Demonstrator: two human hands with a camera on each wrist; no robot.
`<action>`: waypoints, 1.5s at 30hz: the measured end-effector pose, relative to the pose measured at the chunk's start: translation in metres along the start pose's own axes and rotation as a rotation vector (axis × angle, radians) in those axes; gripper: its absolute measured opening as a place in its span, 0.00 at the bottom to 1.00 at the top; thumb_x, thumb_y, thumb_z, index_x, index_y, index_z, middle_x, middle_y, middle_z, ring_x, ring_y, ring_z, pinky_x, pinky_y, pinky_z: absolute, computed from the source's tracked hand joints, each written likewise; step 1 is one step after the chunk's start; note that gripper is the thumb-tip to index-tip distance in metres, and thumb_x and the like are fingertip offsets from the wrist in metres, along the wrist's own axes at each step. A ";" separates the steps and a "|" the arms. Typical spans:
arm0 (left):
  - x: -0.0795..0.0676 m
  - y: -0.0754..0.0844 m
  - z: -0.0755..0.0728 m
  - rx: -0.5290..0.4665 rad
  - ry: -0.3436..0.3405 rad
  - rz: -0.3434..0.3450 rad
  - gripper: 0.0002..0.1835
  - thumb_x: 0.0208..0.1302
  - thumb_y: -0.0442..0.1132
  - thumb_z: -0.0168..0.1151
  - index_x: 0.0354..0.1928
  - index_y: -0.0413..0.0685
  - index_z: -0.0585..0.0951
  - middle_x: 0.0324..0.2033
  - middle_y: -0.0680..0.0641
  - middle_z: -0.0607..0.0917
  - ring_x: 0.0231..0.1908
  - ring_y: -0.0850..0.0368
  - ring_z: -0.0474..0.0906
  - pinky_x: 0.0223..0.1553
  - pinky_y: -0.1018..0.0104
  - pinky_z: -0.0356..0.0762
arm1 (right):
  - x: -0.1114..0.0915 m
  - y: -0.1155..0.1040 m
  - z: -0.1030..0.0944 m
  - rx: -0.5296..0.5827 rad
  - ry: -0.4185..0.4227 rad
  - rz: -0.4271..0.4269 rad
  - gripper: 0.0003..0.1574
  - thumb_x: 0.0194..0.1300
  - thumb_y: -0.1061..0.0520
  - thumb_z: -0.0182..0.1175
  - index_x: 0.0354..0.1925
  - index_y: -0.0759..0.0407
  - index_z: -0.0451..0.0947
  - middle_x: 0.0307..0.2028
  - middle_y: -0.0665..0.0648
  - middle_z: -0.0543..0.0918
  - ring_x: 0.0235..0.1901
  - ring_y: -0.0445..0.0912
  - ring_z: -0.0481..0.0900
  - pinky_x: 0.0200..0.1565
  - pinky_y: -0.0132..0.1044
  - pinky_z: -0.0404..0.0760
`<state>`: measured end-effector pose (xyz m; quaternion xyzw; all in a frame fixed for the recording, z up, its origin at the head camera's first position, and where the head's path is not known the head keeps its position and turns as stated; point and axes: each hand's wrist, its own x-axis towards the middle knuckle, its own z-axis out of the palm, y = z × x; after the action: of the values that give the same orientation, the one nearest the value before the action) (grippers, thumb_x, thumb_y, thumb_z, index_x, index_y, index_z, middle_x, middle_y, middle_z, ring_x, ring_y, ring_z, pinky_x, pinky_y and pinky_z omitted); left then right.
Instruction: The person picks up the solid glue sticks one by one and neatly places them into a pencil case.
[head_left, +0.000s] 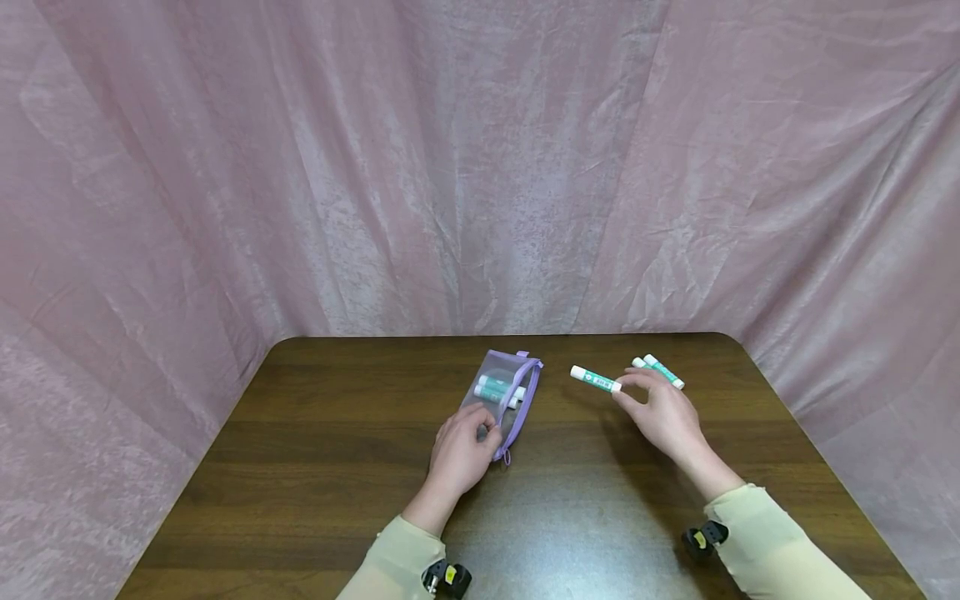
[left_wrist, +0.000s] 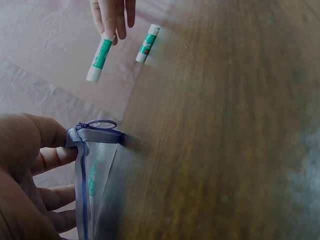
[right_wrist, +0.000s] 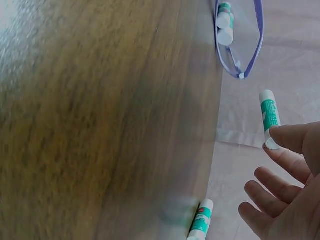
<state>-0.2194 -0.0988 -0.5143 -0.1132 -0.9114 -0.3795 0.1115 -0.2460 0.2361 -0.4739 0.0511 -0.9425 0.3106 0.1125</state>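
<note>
My right hand (head_left: 660,414) pinches one end of a green-and-white glue stick (head_left: 596,379) between thumb and forefinger, raised over the table. In the right wrist view, the other fingers (right_wrist: 272,192) of that hand are spread away from the glue stick. My left hand (head_left: 463,446) grips the near end of a purple mesh zipper pouch (left_wrist: 97,170), thumb and fingers at its edge. The pouch's mouth gapes toward the right, as the right wrist view shows. Inside it lie two glue sticks (right_wrist: 225,30), seen through the mesh from the head.
Beyond my right hand, two more glue sticks (head_left: 663,371) lie side by side on the brown wooden table (head_left: 337,417). A pink curtain (head_left: 480,167) hangs behind the table's far edge. Each sleeve carries a small black wrist camera (head_left: 705,540).
</note>
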 end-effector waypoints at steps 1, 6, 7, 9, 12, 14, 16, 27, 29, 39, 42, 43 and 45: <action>0.000 0.000 0.000 0.000 0.000 0.001 0.11 0.69 0.38 0.68 0.27 0.56 0.79 0.63 0.41 0.87 0.64 0.34 0.82 0.65 0.32 0.74 | -0.001 -0.001 0.000 -0.002 -0.001 -0.001 0.16 0.76 0.51 0.71 0.57 0.56 0.89 0.71 0.63 0.81 0.78 0.66 0.69 0.60 0.69 0.77; 0.000 0.000 0.000 -0.002 0.001 -0.001 0.12 0.69 0.38 0.67 0.27 0.57 0.78 0.63 0.41 0.87 0.64 0.34 0.82 0.65 0.33 0.74 | -0.002 -0.003 0.003 -0.003 0.002 -0.021 0.14 0.75 0.52 0.71 0.55 0.56 0.90 0.69 0.63 0.83 0.75 0.66 0.72 0.57 0.68 0.79; 0.000 0.000 0.000 -0.003 0.000 -0.002 0.12 0.69 0.38 0.67 0.27 0.57 0.78 0.63 0.41 0.87 0.64 0.34 0.82 0.65 0.33 0.74 | -0.002 -0.003 0.004 -0.004 0.000 -0.024 0.14 0.75 0.52 0.71 0.54 0.56 0.90 0.69 0.63 0.83 0.75 0.66 0.73 0.57 0.68 0.79; 0.000 0.000 0.000 -0.003 -0.001 -0.003 0.12 0.69 0.38 0.67 0.27 0.56 0.78 0.63 0.41 0.87 0.64 0.34 0.82 0.66 0.32 0.74 | -0.002 -0.004 0.005 -0.001 -0.006 -0.029 0.13 0.75 0.52 0.71 0.54 0.55 0.90 0.69 0.63 0.83 0.73 0.66 0.74 0.57 0.68 0.79; 0.000 0.000 0.000 -0.007 -0.004 -0.007 0.11 0.69 0.37 0.67 0.27 0.56 0.78 0.63 0.40 0.87 0.64 0.33 0.82 0.66 0.32 0.73 | -0.003 -0.005 0.006 -0.007 -0.021 -0.029 0.13 0.76 0.51 0.71 0.54 0.55 0.90 0.69 0.62 0.83 0.71 0.66 0.77 0.56 0.67 0.80; 0.000 0.000 0.000 -0.007 -0.004 -0.006 0.11 0.69 0.37 0.67 0.27 0.56 0.78 0.64 0.39 0.86 0.65 0.33 0.81 0.66 0.32 0.73 | -0.004 -0.006 0.007 -0.011 -0.031 -0.030 0.13 0.76 0.51 0.71 0.54 0.54 0.90 0.68 0.62 0.83 0.70 0.66 0.78 0.55 0.66 0.80; 0.000 0.001 0.000 -0.008 -0.005 -0.005 0.11 0.69 0.37 0.67 0.27 0.56 0.79 0.64 0.39 0.86 0.65 0.33 0.81 0.66 0.31 0.73 | -0.005 -0.007 0.007 -0.014 -0.038 -0.032 0.13 0.76 0.51 0.71 0.53 0.54 0.90 0.68 0.62 0.83 0.70 0.66 0.78 0.55 0.67 0.80; 0.001 0.001 -0.001 -0.010 -0.009 -0.010 0.11 0.69 0.37 0.67 0.28 0.55 0.79 0.65 0.39 0.86 0.66 0.33 0.81 0.68 0.32 0.72 | -0.007 -0.011 0.015 -0.012 -0.072 -0.062 0.09 0.75 0.52 0.72 0.50 0.51 0.91 0.67 0.62 0.84 0.64 0.64 0.83 0.53 0.65 0.82; 0.001 0.001 -0.001 -0.011 -0.010 -0.010 0.10 0.69 0.37 0.67 0.28 0.55 0.79 0.65 0.38 0.86 0.66 0.32 0.81 0.68 0.32 0.72 | -0.007 -0.012 0.016 -0.006 -0.076 -0.065 0.09 0.74 0.52 0.73 0.49 0.51 0.91 0.67 0.62 0.84 0.63 0.63 0.84 0.53 0.64 0.82; 0.001 0.000 0.000 -0.008 0.000 0.003 0.11 0.69 0.37 0.67 0.28 0.55 0.79 0.64 0.40 0.87 0.64 0.34 0.82 0.66 0.33 0.73 | -0.003 -0.017 0.028 0.005 -0.086 -0.062 0.08 0.74 0.51 0.73 0.48 0.51 0.92 0.65 0.62 0.86 0.64 0.63 0.83 0.55 0.64 0.81; 0.001 0.000 0.000 -0.009 0.001 0.004 0.11 0.68 0.36 0.66 0.27 0.55 0.79 0.62 0.42 0.87 0.63 0.35 0.83 0.65 0.33 0.74 | 0.000 -0.017 0.033 0.010 -0.085 -0.059 0.09 0.73 0.50 0.73 0.48 0.51 0.92 0.65 0.61 0.86 0.64 0.63 0.84 0.56 0.64 0.81; 0.000 0.000 0.000 -0.008 0.002 0.004 0.11 0.68 0.36 0.66 0.27 0.55 0.79 0.62 0.42 0.88 0.62 0.35 0.83 0.65 0.33 0.74 | 0.001 -0.018 0.035 0.011 -0.086 -0.060 0.09 0.73 0.50 0.73 0.48 0.51 0.92 0.65 0.61 0.86 0.64 0.64 0.84 0.56 0.64 0.81; 0.000 0.000 0.000 -0.006 0.004 0.007 0.11 0.67 0.36 0.66 0.27 0.55 0.79 0.61 0.43 0.88 0.61 0.36 0.84 0.64 0.33 0.75 | 0.003 -0.018 0.038 0.017 -0.086 -0.056 0.09 0.73 0.50 0.73 0.48 0.52 0.92 0.65 0.61 0.86 0.64 0.64 0.83 0.57 0.64 0.81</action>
<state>-0.2196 -0.0985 -0.5139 -0.1161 -0.9097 -0.3820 0.1145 -0.2524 0.1988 -0.4924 0.0918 -0.9419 0.3129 0.0801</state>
